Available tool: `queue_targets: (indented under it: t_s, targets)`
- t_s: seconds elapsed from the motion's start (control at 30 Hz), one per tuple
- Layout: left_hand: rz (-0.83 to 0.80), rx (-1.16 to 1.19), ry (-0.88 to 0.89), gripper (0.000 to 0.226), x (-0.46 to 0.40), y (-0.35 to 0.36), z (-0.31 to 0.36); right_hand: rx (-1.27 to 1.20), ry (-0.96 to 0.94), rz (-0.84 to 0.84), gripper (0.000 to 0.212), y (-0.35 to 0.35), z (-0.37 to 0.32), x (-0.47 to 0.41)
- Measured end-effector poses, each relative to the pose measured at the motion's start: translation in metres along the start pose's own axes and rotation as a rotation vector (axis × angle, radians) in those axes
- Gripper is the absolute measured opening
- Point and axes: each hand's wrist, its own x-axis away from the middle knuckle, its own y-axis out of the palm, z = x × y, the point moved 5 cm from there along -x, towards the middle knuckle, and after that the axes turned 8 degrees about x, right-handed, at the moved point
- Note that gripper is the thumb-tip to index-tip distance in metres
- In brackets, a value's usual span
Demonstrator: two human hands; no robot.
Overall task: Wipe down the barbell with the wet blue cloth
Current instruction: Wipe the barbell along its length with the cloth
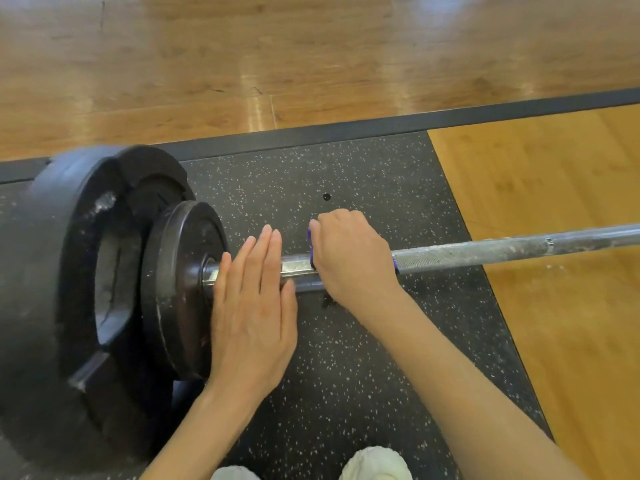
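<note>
The steel barbell [502, 251] lies across the black speckled mat, its shaft running off to the right and its left end loaded with black weight plates [104, 271]. My right hand [349, 258] grips the bar just right of the sleeve, wrapped around the blue cloth [310, 244]. Only thin blue edges of the cloth show at either side of my fist. My left hand [252, 306] lies flat on the sleeve beside the smallest plate, fingers straight and together.
The rubber mat [346, 358] borders an orange wooden platform [554, 306] on the right and glossy wood flooring [277, 57] beyond a black strip. My light-coloured shoes [375, 464] show at the bottom edge.
</note>
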Motion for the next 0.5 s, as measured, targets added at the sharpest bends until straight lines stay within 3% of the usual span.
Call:
queue_targets:
  t_s: [0.07,0.1,0.2,0.33,0.5]
  targets:
    - [0.003,0.002,0.002,0.055,-0.001,0.0,0.001,0.041,-0.027,-0.035,0.033,0.001,-0.006,-0.003]
    - [0.003,0.003,0.004,0.054,-0.001,0.0,0.001,0.105,-0.091,0.029,0.03,0.0,-0.01,0.007]
    - [0.016,0.006,0.005,0.054,0.0,-0.001,0.0,-0.015,-0.146,0.296,0.035,0.005,-0.003,0.042]
    - [0.013,0.017,-0.005,0.054,0.0,-0.002,0.002,-0.257,-0.105,0.34,0.041,0.005,0.011,0.039]
    - [0.017,0.022,-0.073,0.056,-0.015,-0.002,0.002,-0.099,-0.172,0.404,0.042,0.018,0.001,0.077]
